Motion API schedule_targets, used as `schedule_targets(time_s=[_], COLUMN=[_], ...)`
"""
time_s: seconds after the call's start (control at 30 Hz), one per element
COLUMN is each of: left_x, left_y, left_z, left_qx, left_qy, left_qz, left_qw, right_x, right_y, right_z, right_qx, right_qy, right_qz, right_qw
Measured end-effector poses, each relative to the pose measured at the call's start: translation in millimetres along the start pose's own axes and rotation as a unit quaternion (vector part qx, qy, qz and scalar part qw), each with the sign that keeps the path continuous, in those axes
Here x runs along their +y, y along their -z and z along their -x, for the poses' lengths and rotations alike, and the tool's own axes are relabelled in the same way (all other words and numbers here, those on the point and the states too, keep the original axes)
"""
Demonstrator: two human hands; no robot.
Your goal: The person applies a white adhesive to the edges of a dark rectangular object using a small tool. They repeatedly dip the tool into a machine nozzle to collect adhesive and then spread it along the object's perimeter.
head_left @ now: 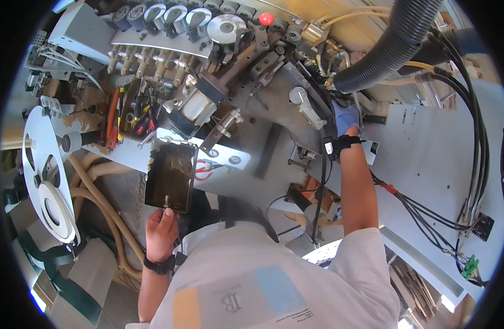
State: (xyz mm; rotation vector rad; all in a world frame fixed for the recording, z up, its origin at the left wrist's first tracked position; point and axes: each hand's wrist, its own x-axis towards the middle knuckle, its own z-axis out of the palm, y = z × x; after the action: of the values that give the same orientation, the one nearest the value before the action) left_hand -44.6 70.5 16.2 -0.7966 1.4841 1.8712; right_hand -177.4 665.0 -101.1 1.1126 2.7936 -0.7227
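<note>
In my left hand is an open, rectangular dark metal box, gripped at its near edge by a small metal fitting. The inside is stained brown, and a pale crust lines parts of the rim. My right hand reaches forward into the machine, below a thick black corrugated hose. Something blue, a glove or a cloth, covers it, and its fingers are hidden among dark cables and metal parts. Both wrists wear black straps.
Pliers and screwdrivers lie beyond the box at the left. A metal cylinder and a red-knobbed lever stand on the machine. A white tape reel is at far left. Black cables cross the grey panel at right.
</note>
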Motion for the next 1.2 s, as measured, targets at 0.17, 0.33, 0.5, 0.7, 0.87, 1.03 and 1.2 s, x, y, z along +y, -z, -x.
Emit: schedule_targets(time_s=[0.17,0.33,0.5,0.7,0.87,1.03,1.2], left_x=[4,5,5,1,-4,-8,-12], left_y=[5,5,3,4,7,7,4], left_z=[4,8,11,13,19,27,35], left_qx=[0.001,0.001,-0.005,-0.006,-0.026,-0.031,-0.011], left_qy=[-0.015,-0.035,-0.04,-0.042,-0.045,-0.043,-0.045], left_qz=[0.008,-0.011,-0.008,-0.007,0.011,0.004,-0.031], left_qw=[1.0,0.999,0.999,0.999,0.999,0.999,0.998], right_x=[-13,-34,-53,-69,-72,-63,-54], right_y=[13,19,24,35,40,34,20], right_z=[5,13,19,26,25,22,23], right_qx=[-0.002,0.001,-0.007,-0.047,-0.049,-0.022,-0.032], right_qy=[0.029,-0.007,-0.06,-0.06,-0.074,-0.07,-0.067], right_qz=[-0.084,-0.002,0.084,0.108,0.122,0.133,0.091], right_qw=[0.996,1.0,0.995,0.991,0.989,0.988,0.993])
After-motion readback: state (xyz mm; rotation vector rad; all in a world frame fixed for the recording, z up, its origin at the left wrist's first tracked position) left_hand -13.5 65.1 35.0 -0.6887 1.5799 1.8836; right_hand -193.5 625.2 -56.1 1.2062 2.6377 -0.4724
